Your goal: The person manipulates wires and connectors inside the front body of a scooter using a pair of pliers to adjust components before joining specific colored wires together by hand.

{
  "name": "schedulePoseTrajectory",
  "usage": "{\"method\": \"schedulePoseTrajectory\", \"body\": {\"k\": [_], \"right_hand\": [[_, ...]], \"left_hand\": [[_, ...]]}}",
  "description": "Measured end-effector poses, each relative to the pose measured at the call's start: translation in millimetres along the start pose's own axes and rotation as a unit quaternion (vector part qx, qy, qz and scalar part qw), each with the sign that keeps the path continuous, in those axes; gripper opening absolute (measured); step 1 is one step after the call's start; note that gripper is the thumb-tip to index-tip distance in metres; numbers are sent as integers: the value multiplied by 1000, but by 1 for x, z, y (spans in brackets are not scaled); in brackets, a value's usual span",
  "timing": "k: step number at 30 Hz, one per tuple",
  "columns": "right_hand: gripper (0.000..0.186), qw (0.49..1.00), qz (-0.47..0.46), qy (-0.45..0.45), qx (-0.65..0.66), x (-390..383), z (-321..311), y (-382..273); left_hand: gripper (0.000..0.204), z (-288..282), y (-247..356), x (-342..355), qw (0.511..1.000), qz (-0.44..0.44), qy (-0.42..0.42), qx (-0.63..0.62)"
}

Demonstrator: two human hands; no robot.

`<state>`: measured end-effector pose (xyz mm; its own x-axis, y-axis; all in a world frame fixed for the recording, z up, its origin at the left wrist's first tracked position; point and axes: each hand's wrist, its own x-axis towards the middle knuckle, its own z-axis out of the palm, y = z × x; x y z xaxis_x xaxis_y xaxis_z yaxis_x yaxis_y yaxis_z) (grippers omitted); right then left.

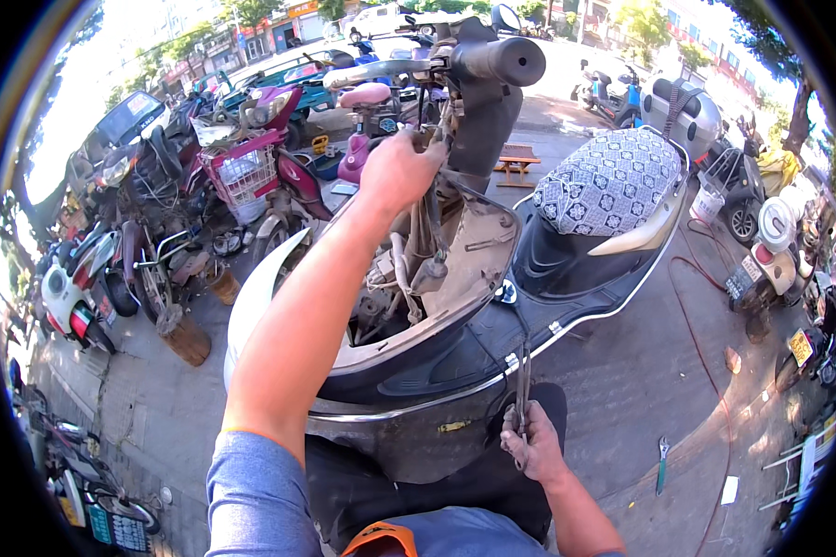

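Note:
My left hand (401, 167) reaches up to the steering column of a partly dismantled scooter, its fingers curled on something small that I cannot make out, just below the black handlebar grip (501, 63). Under it the open front housing (478, 241) shows cables and dusty metal parts. Low on the right, beside the scooter's footboard (437, 381), my right hand (537, 441) is closed round long, slim metal tools (525, 376) held upright. The patterned seat (604, 181) is to the right of the housing.
Parked scooters (84, 306) and bicycles crowd the left, near wooden stumps (181, 334). At the right are more vehicles, a white bucket (708, 202), a red hose (701, 357) and a green-handled wrench (662, 464) on the pavement. A small wooden stool (515, 162) stands behind.

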<state>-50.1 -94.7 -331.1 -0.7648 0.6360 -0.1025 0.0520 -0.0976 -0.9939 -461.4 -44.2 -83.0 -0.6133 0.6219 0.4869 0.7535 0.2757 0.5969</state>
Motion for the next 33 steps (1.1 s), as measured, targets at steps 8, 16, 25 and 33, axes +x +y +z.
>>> {"method": "schedulePoseTrajectory", "body": {"k": [8, 16, 25, 33], "right_hand": [[23, 991, -60, -90, 83, 67, 32, -54], [51, 963, -91, -193, 165, 137, 58, -150], [48, 918, 55, -152, 363, 229, 96, -214], [66, 889, 85, -187, 411, 234, 92, -216]], "left_hand": [[25, 38, -38, 68, 968, -72, -131, -202], [16, 9, -28, 47, 842, -234, -192, -446], [28, 22, -39, 36, 844, -149, -154, -491], [40, 31, -43, 33, 894, -20, -150, -421]]}}
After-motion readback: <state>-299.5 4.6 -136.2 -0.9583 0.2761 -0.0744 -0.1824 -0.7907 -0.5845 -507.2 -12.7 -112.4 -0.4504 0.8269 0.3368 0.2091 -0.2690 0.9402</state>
